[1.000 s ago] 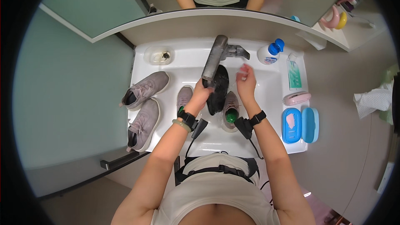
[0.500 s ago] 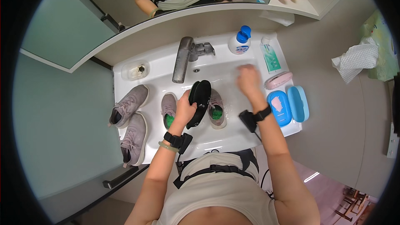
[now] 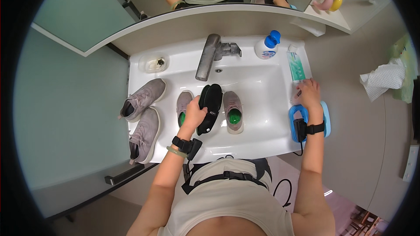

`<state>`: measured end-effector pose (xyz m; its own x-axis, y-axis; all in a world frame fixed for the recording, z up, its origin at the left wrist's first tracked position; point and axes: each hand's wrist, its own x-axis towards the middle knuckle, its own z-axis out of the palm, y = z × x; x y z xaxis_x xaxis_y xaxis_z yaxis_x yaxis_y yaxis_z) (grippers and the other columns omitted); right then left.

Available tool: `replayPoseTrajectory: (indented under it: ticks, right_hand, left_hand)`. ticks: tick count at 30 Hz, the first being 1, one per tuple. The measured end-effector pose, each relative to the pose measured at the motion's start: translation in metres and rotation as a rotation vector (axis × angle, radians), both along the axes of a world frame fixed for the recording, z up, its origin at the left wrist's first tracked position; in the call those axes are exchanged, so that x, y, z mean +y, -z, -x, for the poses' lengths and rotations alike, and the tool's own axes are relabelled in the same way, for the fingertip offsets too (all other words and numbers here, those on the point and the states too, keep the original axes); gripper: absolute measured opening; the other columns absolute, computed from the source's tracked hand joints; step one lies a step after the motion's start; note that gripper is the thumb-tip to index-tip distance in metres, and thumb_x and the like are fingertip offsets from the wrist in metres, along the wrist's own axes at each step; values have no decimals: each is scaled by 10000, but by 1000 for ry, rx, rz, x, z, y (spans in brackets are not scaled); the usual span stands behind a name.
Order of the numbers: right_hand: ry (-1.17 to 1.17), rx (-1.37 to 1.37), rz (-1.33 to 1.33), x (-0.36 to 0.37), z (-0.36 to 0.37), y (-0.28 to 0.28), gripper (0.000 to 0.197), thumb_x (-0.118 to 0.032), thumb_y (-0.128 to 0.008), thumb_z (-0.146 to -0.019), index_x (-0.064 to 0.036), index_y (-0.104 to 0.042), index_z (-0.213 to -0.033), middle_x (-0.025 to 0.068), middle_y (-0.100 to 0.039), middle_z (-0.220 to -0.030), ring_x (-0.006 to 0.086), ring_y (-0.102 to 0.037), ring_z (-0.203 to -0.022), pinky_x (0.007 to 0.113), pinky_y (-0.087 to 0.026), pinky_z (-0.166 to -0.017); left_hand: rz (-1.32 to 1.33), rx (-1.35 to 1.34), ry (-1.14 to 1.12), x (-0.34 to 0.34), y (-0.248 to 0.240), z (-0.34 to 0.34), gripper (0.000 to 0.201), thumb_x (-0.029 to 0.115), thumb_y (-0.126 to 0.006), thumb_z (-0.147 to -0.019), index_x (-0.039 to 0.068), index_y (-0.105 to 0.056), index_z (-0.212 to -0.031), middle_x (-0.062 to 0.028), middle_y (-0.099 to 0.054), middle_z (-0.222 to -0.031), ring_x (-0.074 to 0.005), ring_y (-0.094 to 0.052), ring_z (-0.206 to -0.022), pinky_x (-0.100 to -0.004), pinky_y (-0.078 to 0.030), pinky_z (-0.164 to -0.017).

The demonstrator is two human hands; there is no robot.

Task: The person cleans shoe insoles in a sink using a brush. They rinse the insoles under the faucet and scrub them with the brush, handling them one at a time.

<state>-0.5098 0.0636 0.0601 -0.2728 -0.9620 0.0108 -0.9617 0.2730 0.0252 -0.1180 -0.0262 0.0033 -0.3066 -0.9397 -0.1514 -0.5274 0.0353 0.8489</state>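
Observation:
My left hand (image 3: 195, 112) grips a pair of black insoles (image 3: 212, 108), pressed together and held upright above the sink. Two small greyish-pink shoes stand in the basin with green showing inside: the left shoe (image 3: 184, 99) is partly behind my left hand, the right shoe (image 3: 233, 103) sits just right of the insoles. At the sink's right rim my right hand (image 3: 309, 92) has its fingers curled over a pink brush (image 3: 295, 98), which they mostly cover. Under my right wrist lies an opened blue soap box (image 3: 293, 121) with a pink piece in it.
Two larger greyish-pink shoes (image 3: 147, 133) rest on the left ledge of the white sink (image 3: 258, 146). A soap dish (image 3: 153, 63), grey faucet (image 3: 209, 57), white pump bottle (image 3: 267, 46) and green-white tube (image 3: 296, 66) line the back. Tissues (image 3: 385, 78) hang at far right.
My right hand has moved right from above the basin onto the pink brush at the rim. My left hand still holds the insoles. The whole view has shifted slightly.

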Motion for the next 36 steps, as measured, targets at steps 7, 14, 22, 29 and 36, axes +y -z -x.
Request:
replayPoseTrajectory:
  ticks: [7, 14, 22, 29, 36]
  right_hand:
    - [-63, 82, 14, 2, 13, 8, 221, -94, -584, -696, -74, -592, -916, 130, -555, -1051, 331, -437, -1109, 464, -298, -975]
    - [-215, -737, 215, -67, -107, -41, 196, -67, -479, -744, 30, -483, -915, 259, -560, -899, 411, -536, -850, 449, -423, -723]
    - [-190, -610, 74, -162, -153, -1, 213, -68, -415, -797, 44, -444, -976, 272, -572, -925, 418, -539, -897, 455, -428, -771]
    - [-46, -1343, -64, -143, -171, 34, 235, -200, -378, -922, -3, -474, -1008, 134, -603, -870, 208, -578, -770, 330, -449, -678]
    - [67, -2113, -182, -132, -228, 83, 337, -121, -311, -934, -23, -347, -1254, 105, -504, -1140, 183, -509, -1007, 317, -402, -903]
  left_hand:
    - [36, 44, -1, 0, 5, 2, 293, 19, -592, -682, -9, -543, -970, -216, -609, -864, -376, -583, -842, -401, -460, -728]
    - [-10, 46, -20, 2, 9, 1, 290, 20, -597, -680, -6, -543, -964, -215, -607, -859, -377, -582, -843, -405, -462, -732]
    - [-36, 0, -28, 2, 8, -12, 349, -42, -564, -695, -10, -533, -1041, -145, -622, -911, -249, -599, -866, -320, -445, -785]
    - [56, 26, -187, 7, 16, -33, 302, 13, -581, -668, -14, -539, -966, -224, -600, -855, -380, -574, -840, -403, -451, -734]
    - [14, -21, -357, 15, 5, -36, 310, 0, -551, -661, -19, -540, -970, -228, -606, -868, -384, -575, -849, -403, -456, -753]
